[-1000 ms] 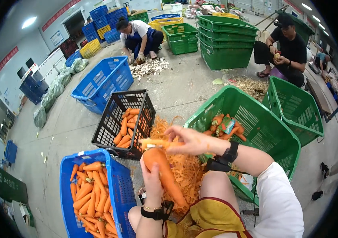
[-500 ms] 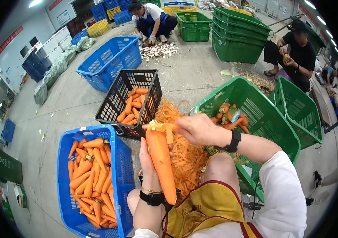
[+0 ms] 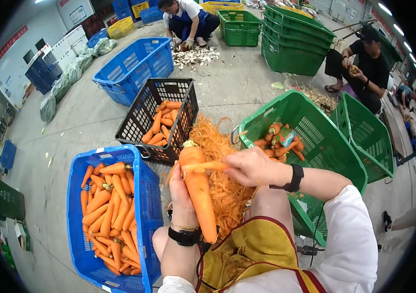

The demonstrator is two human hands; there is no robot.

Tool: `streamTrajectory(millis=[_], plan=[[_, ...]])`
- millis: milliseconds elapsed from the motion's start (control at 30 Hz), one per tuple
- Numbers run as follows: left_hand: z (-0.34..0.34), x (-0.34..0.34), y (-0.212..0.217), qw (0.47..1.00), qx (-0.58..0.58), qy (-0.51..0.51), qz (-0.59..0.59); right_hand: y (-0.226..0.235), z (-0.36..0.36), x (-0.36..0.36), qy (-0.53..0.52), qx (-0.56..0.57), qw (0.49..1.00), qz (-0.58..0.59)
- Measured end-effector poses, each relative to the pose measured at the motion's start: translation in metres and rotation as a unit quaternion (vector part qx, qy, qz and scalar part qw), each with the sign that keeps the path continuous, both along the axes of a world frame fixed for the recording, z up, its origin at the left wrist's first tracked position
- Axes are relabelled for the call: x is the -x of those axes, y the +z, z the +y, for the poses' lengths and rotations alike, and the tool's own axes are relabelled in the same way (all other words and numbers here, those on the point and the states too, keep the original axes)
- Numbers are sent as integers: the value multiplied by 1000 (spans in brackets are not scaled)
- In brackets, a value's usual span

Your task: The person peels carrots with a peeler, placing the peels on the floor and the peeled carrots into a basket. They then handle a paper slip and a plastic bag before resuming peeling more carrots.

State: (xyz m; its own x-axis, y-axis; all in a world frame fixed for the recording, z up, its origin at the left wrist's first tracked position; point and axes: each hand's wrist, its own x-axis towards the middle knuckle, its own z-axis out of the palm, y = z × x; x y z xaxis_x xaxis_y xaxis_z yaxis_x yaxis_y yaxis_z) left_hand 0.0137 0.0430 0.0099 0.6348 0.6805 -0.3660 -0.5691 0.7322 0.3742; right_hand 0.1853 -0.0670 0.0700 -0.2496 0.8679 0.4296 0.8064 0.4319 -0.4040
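Observation:
My left hand is closed around a large carrot that slants with its stubby top end away from me and its tip toward my lap. In my right hand, the fingers grip an orange peeler, which lies across the upper part of the carrot. Beneath the carrot and between my knees spreads a heap of carrot peelings. To the left stands a blue crate full of carrots. Ahead, a black crate holds several carrots.
A green crate at right holds carrots and a crumpled packet; another green crate adjoins it. Farther off are a blue crate and stacked green crates. Two people crouch beyond, one by pale scraps, one working with both hands.
The peeler has shifted slightly down the carrot from near its top end, with my right hand moving a little right and down. The view has tilted slightly.

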Motion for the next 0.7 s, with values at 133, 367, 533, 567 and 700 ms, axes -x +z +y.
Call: streamTrajectory(millis=[133, 367, 533, 567, 700], plan=[[-3, 1, 9, 998, -25, -63, 10, -16, -8, 1, 143, 34, 989, 8], [-2, 2, 19, 995, -35, -93, -4, -14, -6, 0, 97, -2, 995, 24], [-3, 0, 19, 998, -14, -65, -12, -23, -9, -5, 67, 2, 998, 14], [-4, 1, 20, 997, -31, -62, 17, -25, -9, -6, 126, 30, 992, 5], [-5, -5, 22, 998, -11, -56, -33, -31, -9, -7, -52, -37, 998, -12]])
